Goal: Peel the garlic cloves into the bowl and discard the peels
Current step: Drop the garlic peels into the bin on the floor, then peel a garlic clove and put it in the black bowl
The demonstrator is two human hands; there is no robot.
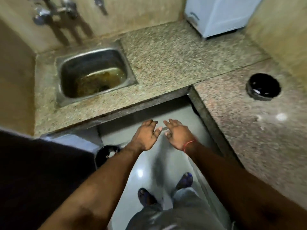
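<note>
Fingers (171, 122) of both hands hang loose and spread, grasping nothing, the left hand (147, 136) and right hand (178, 136) side by side over open grey floor (149, 163) just before the granite bench's (166, 63) inner corner. A black bowl (263, 87) sits near the bench's right edge, pale bits inside. A steel sink (94, 72) holding murky water occupies the left end. A dark bin (107, 154) stands on the floor below.

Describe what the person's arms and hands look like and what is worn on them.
Both forearms are bare, with no sleeves in view. The left hand wears nothing: no glove, ring or band. The right hand is bare too, but a thin red thread is tied round its wrist.
</note>
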